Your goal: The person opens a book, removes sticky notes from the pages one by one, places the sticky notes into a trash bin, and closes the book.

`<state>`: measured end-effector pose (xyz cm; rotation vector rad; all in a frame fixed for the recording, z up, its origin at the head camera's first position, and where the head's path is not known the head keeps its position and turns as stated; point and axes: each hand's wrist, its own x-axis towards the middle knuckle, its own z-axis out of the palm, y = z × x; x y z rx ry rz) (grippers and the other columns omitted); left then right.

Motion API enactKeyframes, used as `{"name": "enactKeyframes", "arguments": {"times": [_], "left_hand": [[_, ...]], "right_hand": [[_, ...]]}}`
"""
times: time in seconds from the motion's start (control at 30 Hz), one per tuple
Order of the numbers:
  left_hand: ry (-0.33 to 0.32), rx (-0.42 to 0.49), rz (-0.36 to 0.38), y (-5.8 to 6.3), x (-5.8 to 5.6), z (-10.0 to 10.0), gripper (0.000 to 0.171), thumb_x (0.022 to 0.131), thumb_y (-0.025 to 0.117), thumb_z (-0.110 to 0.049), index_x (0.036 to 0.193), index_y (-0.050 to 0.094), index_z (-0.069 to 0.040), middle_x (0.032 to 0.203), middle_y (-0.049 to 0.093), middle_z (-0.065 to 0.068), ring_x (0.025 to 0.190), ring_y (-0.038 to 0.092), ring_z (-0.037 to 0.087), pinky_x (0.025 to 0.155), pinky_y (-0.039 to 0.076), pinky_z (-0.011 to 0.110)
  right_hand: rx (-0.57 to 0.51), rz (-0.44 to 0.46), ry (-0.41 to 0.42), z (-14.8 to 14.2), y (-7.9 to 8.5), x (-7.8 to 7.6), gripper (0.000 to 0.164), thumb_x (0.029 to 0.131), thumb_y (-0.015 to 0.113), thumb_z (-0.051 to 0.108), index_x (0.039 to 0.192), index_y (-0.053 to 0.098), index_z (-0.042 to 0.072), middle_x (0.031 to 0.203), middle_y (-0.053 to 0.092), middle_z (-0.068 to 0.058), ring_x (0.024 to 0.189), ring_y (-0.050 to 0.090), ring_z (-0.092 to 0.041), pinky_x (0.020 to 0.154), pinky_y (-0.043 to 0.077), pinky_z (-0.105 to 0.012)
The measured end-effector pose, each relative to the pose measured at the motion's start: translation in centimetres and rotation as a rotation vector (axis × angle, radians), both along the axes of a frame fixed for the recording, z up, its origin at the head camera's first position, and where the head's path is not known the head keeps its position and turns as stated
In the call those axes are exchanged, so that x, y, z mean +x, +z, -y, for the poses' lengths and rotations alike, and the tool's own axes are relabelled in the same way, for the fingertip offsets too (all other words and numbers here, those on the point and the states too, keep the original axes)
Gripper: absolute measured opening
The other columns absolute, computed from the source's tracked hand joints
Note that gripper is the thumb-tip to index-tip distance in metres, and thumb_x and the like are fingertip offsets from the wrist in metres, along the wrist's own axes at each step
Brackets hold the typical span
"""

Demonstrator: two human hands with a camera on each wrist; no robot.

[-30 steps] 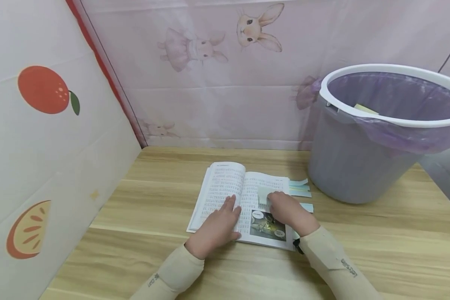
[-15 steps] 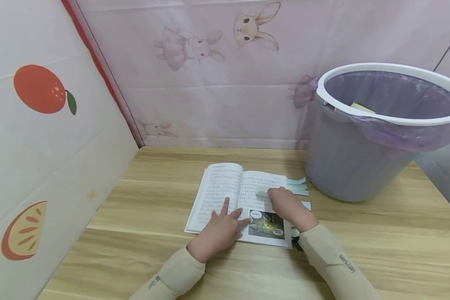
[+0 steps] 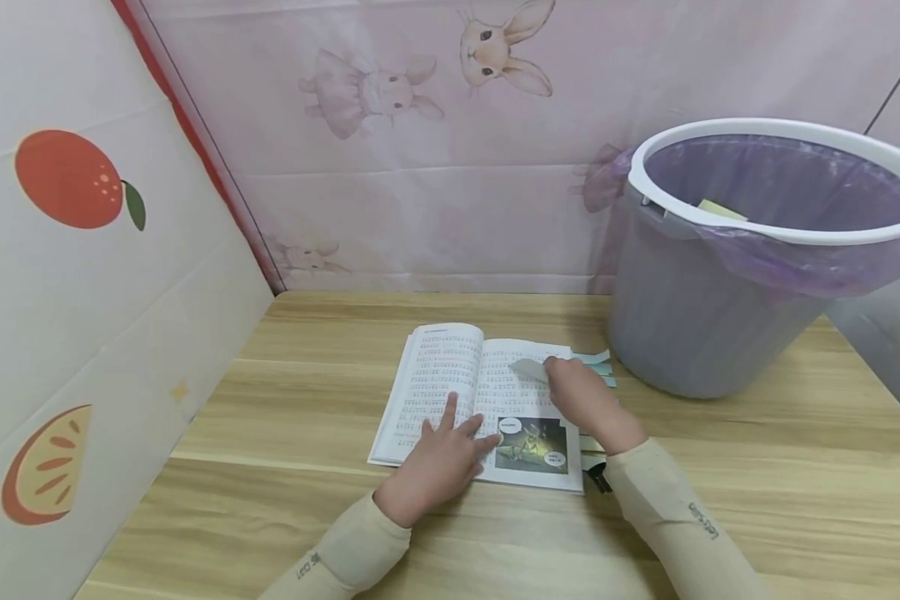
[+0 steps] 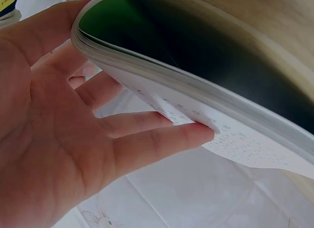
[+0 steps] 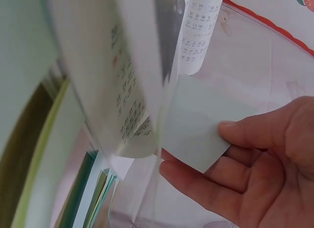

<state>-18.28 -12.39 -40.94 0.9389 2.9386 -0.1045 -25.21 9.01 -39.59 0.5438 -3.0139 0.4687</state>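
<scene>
Left hand, fingers spread, resting on the open book on a wooden table. Right hand, pinching a pale paper slip above the right page. Beyond: purple-lined grey bin; rabbit-printed backdrop.

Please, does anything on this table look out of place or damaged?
The wastebasket looks odd: it stands on the tabletop beside the open book, though bins usually sit on floors. Pale-blue paper strips jut from the book's right edge. I see no spill or damage.
</scene>
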Motion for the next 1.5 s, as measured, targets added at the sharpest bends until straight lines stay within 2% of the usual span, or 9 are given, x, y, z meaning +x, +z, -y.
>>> {"name": "enactKeyframes", "arguments": {"times": [0.23, 0.47, 0.73, 0.97, 1.2, 1.33, 1.4, 1.47, 1.5], "left_hand": [[-0.002, -0.006, -0.008, 0.0, 0.0, -0.1, 0.039, 0.089, 0.068, -0.029, 0.128, 0.063, -0.029, 0.139, 0.053, 0.006, 0.134, 0.033, 0.049, 0.086, 0.049, 0.061], [-0.005, -0.007, -0.016, 0.0, 0.1, -0.1, 0.039, 0.089, 0.068, -0.029, 0.128, 0.063, -0.029, 0.138, 0.054, 0.006, 0.134, 0.033, 0.049, 0.086, 0.048, 0.061], [-0.002, 0.000, -0.004, 0.1, 0.1, -0.1, 0.039, 0.089, 0.068, -0.028, 0.128, 0.063, -0.028, 0.139, 0.053, 0.007, 0.134, 0.032, 0.049, 0.087, 0.048, 0.062], [-0.005, 0.030, 0.001, 0.0, 0.0, 0.0, 0.038, 0.089, 0.068, -0.026, 0.127, 0.064, -0.027, 0.139, 0.053, 0.008, 0.134, 0.032, 0.050, 0.086, 0.047, 0.063], [-0.005, 0.048, 0.011, 0.0, 0.1, 0.0, 0.038, 0.090, 0.068, -0.025, 0.127, 0.064, -0.026, 0.139, 0.053, 0.009, 0.134, 0.031, 0.051, 0.087, 0.046, 0.064], [-0.002, 0.038, 0.008, -0.1, 0.0, 0.0, 0.038, 0.090, 0.068, -0.026, 0.128, 0.063, -0.027, 0.139, 0.053, 0.008, 0.135, 0.030, 0.050, 0.087, 0.046, 0.064], [0.003, 0.037, 0.012, -0.1, 0.0, 0.0, 0.039, 0.090, 0.068, -0.027, 0.129, 0.063, -0.027, 0.140, 0.053, 0.008, 0.135, 0.030, 0.050, 0.088, 0.046, 0.064], [0.007, 0.034, 0.018, -0.1, 0.0, 0.0, 0.039, 0.090, 0.067, -0.026, 0.129, 0.062, -0.027, 0.140, 0.052, 0.008, 0.135, 0.030, 0.050, 0.088, 0.045, 0.064], [0.011, 0.029, 0.024, -0.1, 0.0, 0.0, 0.039, 0.091, 0.067, -0.026, 0.129, 0.062, -0.027, 0.140, 0.052, 0.008, 0.135, 0.030, 0.050, 0.089, 0.045, 0.064]], "right_hand": [[-0.025, -0.009, -0.032, -0.4, 0.2, 0.1, 0.013, 0.089, 0.049, -0.009, 0.080, 0.056, -0.002, 0.064, 0.056, -0.012, 0.054, 0.051, -0.019, 0.045, 0.041, -0.032], [-0.074, -0.050, -0.048, -0.9, 0.6, 0.1, 0.011, 0.086, 0.051, -0.010, 0.080, 0.056, -0.002, 0.064, 0.056, -0.012, 0.056, 0.055, -0.024, 0.047, 0.044, -0.037], [-0.148, -0.098, -0.077, -1.8, 1.2, 0.0, 0.011, 0.085, 0.051, -0.011, 0.079, 0.056, -0.003, 0.059, 0.054, -0.011, 0.051, 0.050, -0.022, 0.047, 0.043, -0.037], [-0.180, -0.119, -0.108, -2.4, 2.0, 0.1, 0.013, 0.093, 0.048, -0.005, 0.091, 0.060, -0.010, 0.063, 0.057, -0.015, 0.053, 0.053, -0.024, 0.048, 0.044, -0.039], [-0.246, -0.130, -0.196, -3.1, 2.8, 0.3, 0.017, 0.097, 0.042, -0.001, 0.096, 0.056, -0.010, 0.068, 0.058, -0.020, 0.058, 0.057, -0.032, 0.053, 0.046, -0.047], [-0.337, -0.232, -0.218, -3.1, 3.7, 0.9, 0.022, 0.101, 0.041, 0.006, 0.100, 0.057, -0.010, 0.066, 0.057, -0.019, 0.058, 0.058, -0.034, 0.053, 0.045, -0.047], [-0.419, -0.360, -0.216, -2.9, 4.7, 1.6, 0.020, 0.100, 0.047, 0.007, 0.102, 0.057, -0.010, 0.068, 0.061, -0.020, 0.057, 0.058, -0.032, 0.051, 0.045, -0.041], [-0.533, -0.533, -0.226, -2.9, 6.2, 2.7, 0.017, 0.097, 0.055, 0.006, 0.099, 0.058, -0.010, 0.073, 0.066, -0.021, 0.059, 0.062, -0.033, 0.054, 0.046, -0.029], [-0.598, -0.637, -0.235, -2.9, 7.1, 3.3, 0.017, 0.094, 0.060, 0.006, 0.097, 0.059, -0.011, 0.075, 0.068, -0.021, 0.062, 0.065, -0.027, 0.057, 0.046, -0.023]]}}
